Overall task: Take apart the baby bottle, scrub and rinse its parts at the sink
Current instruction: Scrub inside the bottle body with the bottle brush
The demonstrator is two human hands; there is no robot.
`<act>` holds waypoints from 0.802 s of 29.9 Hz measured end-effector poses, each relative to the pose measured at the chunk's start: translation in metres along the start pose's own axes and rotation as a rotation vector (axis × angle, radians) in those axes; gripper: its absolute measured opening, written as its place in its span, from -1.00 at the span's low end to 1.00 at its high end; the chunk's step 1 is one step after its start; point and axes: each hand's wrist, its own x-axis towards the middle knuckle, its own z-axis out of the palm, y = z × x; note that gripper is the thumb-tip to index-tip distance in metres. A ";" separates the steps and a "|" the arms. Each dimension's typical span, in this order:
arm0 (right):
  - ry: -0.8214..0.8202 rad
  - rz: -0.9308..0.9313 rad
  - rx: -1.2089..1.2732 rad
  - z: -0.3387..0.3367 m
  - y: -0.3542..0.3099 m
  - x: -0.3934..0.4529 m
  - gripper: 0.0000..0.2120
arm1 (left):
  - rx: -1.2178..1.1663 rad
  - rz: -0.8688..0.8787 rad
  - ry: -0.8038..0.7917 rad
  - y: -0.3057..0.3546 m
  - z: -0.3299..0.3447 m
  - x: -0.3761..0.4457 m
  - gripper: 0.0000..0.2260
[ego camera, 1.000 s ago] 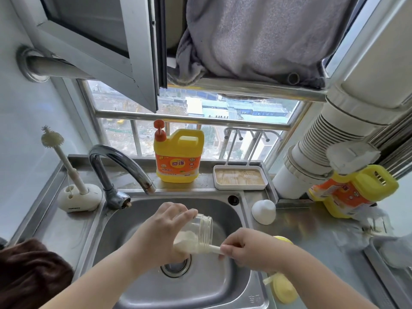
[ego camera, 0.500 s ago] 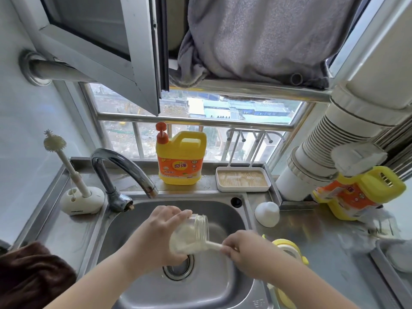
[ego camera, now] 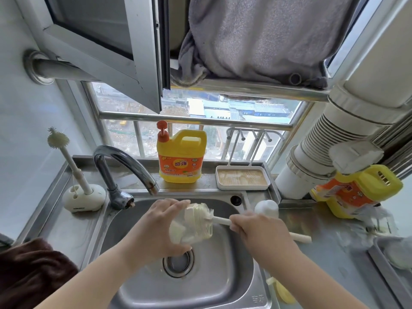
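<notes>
Steel sink (ego camera: 234, 277) lies under the window; my left hand (ego camera: 156, 228) wraps the bottle (ego camera: 191, 224) over the basin, mouth toward three o'clock; my right hand (ego camera: 256, 230) pinches the brush (ego camera: 219, 220) handle, bristles at the mouth; I judge scrubbing underway; next, drive the brush deep and twist.

Sink (ego camera: 225, 284) and tabletop (ego camera: 323, 248): brushed steel, dull sheen noted. Bottle (ego camera: 191, 226): clear smooth plastic. Towel (ego camera: 256, 36): grey nubby cloth.

One head-worn wide-angle view is looking forward and down, sitting close over the stainless steel sink basin (ego camera: 223, 284) (edges are bending with the lens), while also taking in the barred window (ego camera: 200, 121) ahead.
</notes>
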 end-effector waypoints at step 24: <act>-0.654 0.118 0.462 -0.032 0.013 -0.009 -0.72 | 0.178 0.229 0.065 0.012 0.010 -0.007 -0.12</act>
